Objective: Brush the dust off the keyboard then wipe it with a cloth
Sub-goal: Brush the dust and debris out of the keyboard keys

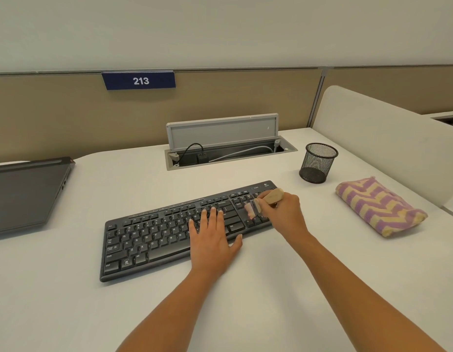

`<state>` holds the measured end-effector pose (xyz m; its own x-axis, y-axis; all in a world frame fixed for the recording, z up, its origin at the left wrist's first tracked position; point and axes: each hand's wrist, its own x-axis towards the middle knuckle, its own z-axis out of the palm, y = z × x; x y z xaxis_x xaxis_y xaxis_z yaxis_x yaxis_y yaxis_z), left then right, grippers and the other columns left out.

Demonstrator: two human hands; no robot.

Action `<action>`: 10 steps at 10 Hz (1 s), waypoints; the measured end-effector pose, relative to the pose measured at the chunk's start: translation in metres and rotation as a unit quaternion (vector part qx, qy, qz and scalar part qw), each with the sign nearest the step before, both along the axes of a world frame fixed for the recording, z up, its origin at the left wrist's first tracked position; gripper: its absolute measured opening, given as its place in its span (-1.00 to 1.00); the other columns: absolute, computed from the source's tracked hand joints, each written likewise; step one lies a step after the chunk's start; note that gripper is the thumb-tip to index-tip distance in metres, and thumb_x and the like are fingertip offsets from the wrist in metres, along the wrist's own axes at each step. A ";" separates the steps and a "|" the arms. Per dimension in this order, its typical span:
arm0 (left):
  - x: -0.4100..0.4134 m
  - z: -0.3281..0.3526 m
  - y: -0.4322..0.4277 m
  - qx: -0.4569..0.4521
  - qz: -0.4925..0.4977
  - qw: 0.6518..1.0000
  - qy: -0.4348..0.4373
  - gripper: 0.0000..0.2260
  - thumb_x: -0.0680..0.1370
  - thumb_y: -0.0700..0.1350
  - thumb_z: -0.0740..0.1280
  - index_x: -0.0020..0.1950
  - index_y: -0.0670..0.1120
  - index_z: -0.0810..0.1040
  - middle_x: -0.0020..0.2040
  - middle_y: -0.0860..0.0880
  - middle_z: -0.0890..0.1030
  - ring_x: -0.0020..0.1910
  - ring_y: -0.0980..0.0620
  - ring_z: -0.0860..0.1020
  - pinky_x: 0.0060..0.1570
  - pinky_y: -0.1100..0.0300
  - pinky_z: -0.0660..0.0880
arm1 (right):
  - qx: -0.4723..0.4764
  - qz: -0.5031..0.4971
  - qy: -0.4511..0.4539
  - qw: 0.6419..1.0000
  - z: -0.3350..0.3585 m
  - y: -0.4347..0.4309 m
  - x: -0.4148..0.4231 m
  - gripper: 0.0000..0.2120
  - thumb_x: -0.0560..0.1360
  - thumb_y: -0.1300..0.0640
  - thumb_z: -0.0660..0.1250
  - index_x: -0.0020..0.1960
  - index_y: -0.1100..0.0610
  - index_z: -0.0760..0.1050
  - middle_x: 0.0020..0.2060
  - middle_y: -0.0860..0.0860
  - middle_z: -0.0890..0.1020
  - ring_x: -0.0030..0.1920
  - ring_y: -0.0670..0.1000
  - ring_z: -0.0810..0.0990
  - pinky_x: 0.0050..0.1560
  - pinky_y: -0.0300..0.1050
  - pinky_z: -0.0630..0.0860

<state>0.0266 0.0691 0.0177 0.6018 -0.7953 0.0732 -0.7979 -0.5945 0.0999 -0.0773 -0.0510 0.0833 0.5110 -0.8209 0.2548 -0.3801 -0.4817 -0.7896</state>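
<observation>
Thing: black plastic keyboard (149, 237) is lying mid-desk, long axis running left-right.
Left: I'm pressing my left hand (212, 240) flat on the middle keys, fingers straight.
Right: my right hand (283, 212) is clenching round the wooden brush (264, 200), bristles touching the right-end keys.
Next: probably sweeping leftward along the rows; the knitted zigzag cloth (380, 207) is sitting right of the keyboard, nearer the right hand.

black keyboard (154, 240) angled on desk, small brush (262, 201) over its keys, folded striped cloth (380, 207) rightward
</observation>
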 end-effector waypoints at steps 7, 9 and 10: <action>0.000 -0.001 0.000 -0.011 -0.002 1.000 0.003 -0.31 0.57 0.31 -0.08 0.57 -0.07 -0.09 0.58 -0.04 -0.05 0.55 -0.05 -0.12 0.47 -0.14 -0.18 | -0.059 -0.015 0.273 0.960 0.041 -0.011 -0.001 -0.78 0.51 0.12 0.30 0.04 0.24 0.58 -0.11 0.13 0.61 -0.12 0.08 0.57 -0.22 -0.17 0.40; 0.001 -0.001 0.000 -0.009 -0.001 1.000 0.001 -0.31 0.57 0.31 -0.08 0.57 -0.07 -0.09 0.58 -0.04 -0.06 0.55 -0.05 -0.12 0.48 -0.14 -0.17 | -0.052 -0.013 0.216 0.975 0.033 -0.014 0.002 -0.80 0.52 0.11 0.30 0.03 0.18 0.62 -0.07 0.13 0.65 -0.06 0.08 0.61 -0.05 -0.09 0.53; 0.001 -0.001 0.000 -0.009 -0.001 1.000 0.001 -0.30 0.57 0.31 -0.08 0.57 -0.07 -0.09 0.58 -0.04 -0.06 0.55 -0.05 -0.12 0.48 -0.14 -0.17 | -0.056 -0.006 0.194 0.979 0.028 -0.013 0.009 -0.82 0.52 0.10 0.29 0.01 0.15 0.63 -0.10 0.12 0.66 -0.09 0.05 0.59 -0.10 -0.14 0.49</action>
